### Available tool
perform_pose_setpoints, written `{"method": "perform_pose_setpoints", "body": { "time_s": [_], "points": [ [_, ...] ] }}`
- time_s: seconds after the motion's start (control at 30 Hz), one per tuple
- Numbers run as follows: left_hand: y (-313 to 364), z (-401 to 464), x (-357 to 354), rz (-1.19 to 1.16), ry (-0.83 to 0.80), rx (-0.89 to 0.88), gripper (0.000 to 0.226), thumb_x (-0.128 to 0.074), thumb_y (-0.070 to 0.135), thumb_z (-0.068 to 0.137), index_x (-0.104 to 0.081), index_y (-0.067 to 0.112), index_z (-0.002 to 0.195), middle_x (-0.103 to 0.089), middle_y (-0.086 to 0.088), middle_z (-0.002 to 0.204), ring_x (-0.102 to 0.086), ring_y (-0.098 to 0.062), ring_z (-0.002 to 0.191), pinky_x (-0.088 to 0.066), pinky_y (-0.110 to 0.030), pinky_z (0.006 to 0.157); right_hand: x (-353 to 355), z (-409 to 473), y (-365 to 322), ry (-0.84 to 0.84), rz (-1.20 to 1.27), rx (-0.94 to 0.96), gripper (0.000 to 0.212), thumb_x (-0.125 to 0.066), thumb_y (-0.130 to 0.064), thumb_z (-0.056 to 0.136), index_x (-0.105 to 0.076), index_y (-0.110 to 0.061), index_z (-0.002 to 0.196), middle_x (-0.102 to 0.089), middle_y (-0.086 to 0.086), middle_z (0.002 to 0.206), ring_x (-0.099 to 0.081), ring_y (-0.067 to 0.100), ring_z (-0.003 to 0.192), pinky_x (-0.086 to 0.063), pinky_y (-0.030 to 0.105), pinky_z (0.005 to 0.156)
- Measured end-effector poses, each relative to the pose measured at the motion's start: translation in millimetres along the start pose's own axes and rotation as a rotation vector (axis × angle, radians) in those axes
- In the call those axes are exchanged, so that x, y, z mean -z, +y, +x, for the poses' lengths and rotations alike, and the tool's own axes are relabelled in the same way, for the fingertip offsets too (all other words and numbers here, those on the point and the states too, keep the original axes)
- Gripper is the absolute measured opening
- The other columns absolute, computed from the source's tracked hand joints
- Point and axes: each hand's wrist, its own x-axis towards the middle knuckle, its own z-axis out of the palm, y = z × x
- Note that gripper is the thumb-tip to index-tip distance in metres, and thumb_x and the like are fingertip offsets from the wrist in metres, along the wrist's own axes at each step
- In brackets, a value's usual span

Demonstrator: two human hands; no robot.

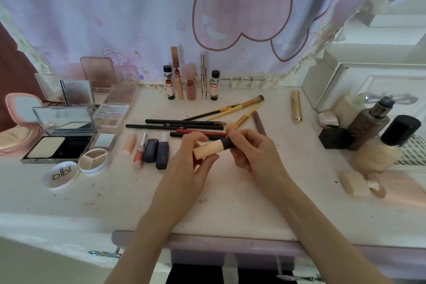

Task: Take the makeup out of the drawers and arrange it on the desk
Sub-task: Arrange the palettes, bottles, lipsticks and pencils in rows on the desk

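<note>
Both hands held beige cylindrical plastic makeup stick with black cap (213,146) above white bench (230,191): left hand (184,168) fingers round body, right hand (251,152) pinching cap. Likely light, stiff, smooth; grip mid-body.

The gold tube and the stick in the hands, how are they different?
The gold tube is shiny gold all over; the stick is beige with a black end. The tube lies alone on the desk; the stick is held up by the left hand and the right hand. Both are short and round.
</note>
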Motion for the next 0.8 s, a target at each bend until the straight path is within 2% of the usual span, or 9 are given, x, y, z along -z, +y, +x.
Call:
{"method": "perform_pose_setpoints", "body": {
  "time_s": [0.1, 0.2, 0.23, 0.3, 0.37, 0.43, 0.53, 0.67, 0.8],
  "points": [
    [1.2, -0.2, 1.2, 0.018, 0.003, -0.016, 0.009, -0.047, 0.044, 0.082, -0.039, 0.041, 0.085, -0.047, 0.016, 0.071, -0.050, 0.009, 0.070, -0.040, -0.005, 0.062, 0.4, -1.8, 0.5, -0.002, -0.024, 0.039, 0.013, -0.052, -0.015, 0.093, -0.064, -0.011, 0.090, -0.054, -0.007, 0.057, -0.044, 0.003, 0.050, -0.035, 0.014, 0.046],
    [0.8, 1.3, 2.6, 0.013, -0.019, 0.051, 0.032, -0.028, 0.064, 0.074, -0.046, 0.037, 0.076, -0.048, 0.008, 0.063, -0.047, 0.007, 0.061, -0.037, -0.007, 0.057, -0.4, -4.2, -0.2, -0.009, -0.069, 0.122, 0.016, -0.048, -0.006, 0.094, -0.063, -0.007, 0.099, -0.057, 0.002, 0.073, -0.046, 0.006, 0.059, -0.038, 0.016, 0.052],
    [1.2, 2.1, 2.6, 0.006, -0.024, 0.050, 0.030, -0.030, 0.064, 0.074, -0.045, 0.038, 0.077, -0.048, 0.008, 0.063, -0.048, 0.007, 0.062, -0.037, -0.006, 0.058, -0.5, -4.5, -0.2, -0.005, -0.088, 0.148, 0.018, -0.047, -0.004, 0.094, -0.063, -0.007, 0.100, -0.056, 0.004, 0.074, -0.045, 0.008, 0.060, -0.038, 0.018, 0.053],
    [1.3, 1.4, 2.1, -0.044, -0.054, 0.060, 0.016, -0.047, 0.053, 0.078, -0.042, 0.041, 0.086, -0.049, 0.008, 0.066, -0.049, 0.005, 0.063, -0.038, -0.004, 0.058, 0.1, -4.4, -0.6, 0.012, -0.121, 0.177, 0.019, -0.046, -0.002, 0.094, -0.063, -0.008, 0.101, -0.056, 0.003, 0.074, -0.046, 0.010, 0.060, -0.040, 0.019, 0.055],
    [0.6, -0.9, 1.2, -0.053, -0.062, 0.054, 0.023, -0.058, 0.042, 0.080, -0.038, 0.041, 0.090, -0.050, 0.008, 0.069, -0.051, 0.001, 0.065, -0.040, -0.006, 0.059, 0.4, -4.1, -0.2, 0.018, -0.133, 0.178, 0.022, -0.047, -0.001, 0.093, -0.064, -0.012, 0.101, -0.058, 0.002, 0.074, -0.048, 0.009, 0.060, -0.043, 0.019, 0.056],
    [-0.7, -1.0, 1.3, -0.038, -0.046, 0.041, 0.017, -0.051, 0.048, 0.080, -0.039, 0.038, 0.085, -0.051, 0.010, 0.070, -0.052, -0.001, 0.067, -0.042, -0.009, 0.059, 0.1, -3.7, 1.0, 0.026, -0.140, 0.167, 0.026, -0.048, -0.001, 0.092, -0.065, -0.019, 0.101, -0.062, 0.000, 0.076, -0.051, 0.005, 0.060, -0.045, 0.017, 0.059],
    [0.3, 0.0, 2.8, -0.041, -0.061, 0.058, 0.028, -0.035, 0.063, 0.073, -0.043, 0.036, 0.079, -0.048, 0.009, 0.064, -0.048, 0.002, 0.059, -0.040, -0.010, 0.055, 1.3, -1.9, 3.3, 0.055, -0.096, 0.136, 0.027, -0.048, 0.000, 0.091, -0.066, -0.019, 0.100, -0.066, -0.002, 0.083, -0.054, 0.006, 0.065, -0.048, 0.017, 0.063],
    [-2.2, 2.3, 1.4, -0.009, -0.073, 0.095, 0.014, -0.045, 0.043, 0.086, -0.043, 0.036, 0.074, -0.046, 0.011, 0.061, -0.046, 0.009, 0.055, -0.036, -0.004, 0.052, 5.7, 0.0, 3.4, 0.040, 0.058, 0.117, 0.028, -0.045, 0.003, 0.090, -0.067, -0.012, 0.098, -0.067, 0.005, 0.087, -0.052, 0.020, 0.074, -0.046, 0.021, 0.061],
    [-2.5, 2.5, 1.9, -0.007, -0.093, 0.096, 0.015, -0.047, 0.035, 0.089, -0.042, 0.037, 0.075, -0.046, 0.012, 0.061, -0.047, 0.011, 0.057, -0.036, -0.003, 0.055, 4.1, 0.4, 3.3, 0.020, 0.077, 0.118, 0.016, -0.058, -0.006, 0.088, -0.066, -0.010, 0.100, -0.068, 0.005, 0.085, -0.052, 0.022, 0.074, -0.045, 0.020, 0.058]
  ]
}}
